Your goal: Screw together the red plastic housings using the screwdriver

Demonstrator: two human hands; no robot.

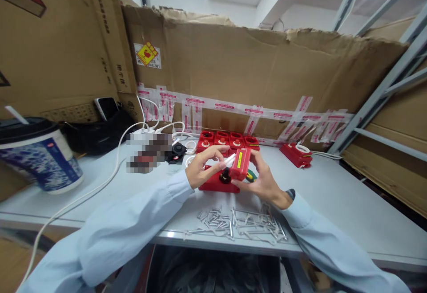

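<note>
My right hand (263, 179) grips a small red box (240, 164) with a yellow label, tilted above the table. My left hand (207, 166) pinches a white piece (230, 159) between thumb and fingers, close against the box's left side. Whether the two touch cannot be made out. Under both hands lies a larger red housing (213, 185), with a black round part (225, 176) at its right. Part of a green and yellow object (251, 176) shows behind my right hand.
Screws (216, 218) and thin metal rods (260, 224) lie by the front edge. Red units (220, 140) line the back; another red unit (296, 154) sits right. White rings (190, 147), a cable (113, 175) and a large cup (42, 155) are left. Cardboard (253, 66) walls the back.
</note>
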